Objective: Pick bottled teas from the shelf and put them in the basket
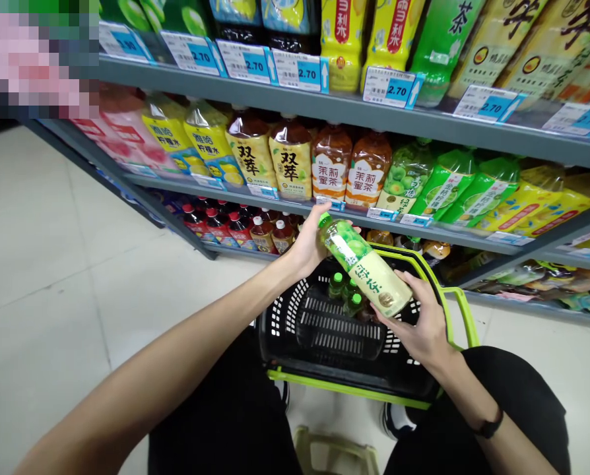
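Between both hands, a green tea bottle (367, 264) with a green cap and a green-and-cream label is held tilted above the basket. My left hand (312, 244) is closed round its cap end, with some fingers hidden behind it. My right hand (418, 323) grips the base end, thumb and fingers on either side. Below the bottle stands a black shopping basket (342, 343) with a lime-green rim and handles. Inside it several green-capped bottles (356, 302) stand together near the far side, partly hidden by the held bottle.
A grey shelf unit (295, 86) stands in front, stocked with rows of bottled drinks and price tags (302, 68). Small red-capped bottles (216, 224) fill its low level. A greenish stool (334, 452) shows between my legs. Pale floor tiles (77, 264) lie at left. The upper left corner is pixelated.
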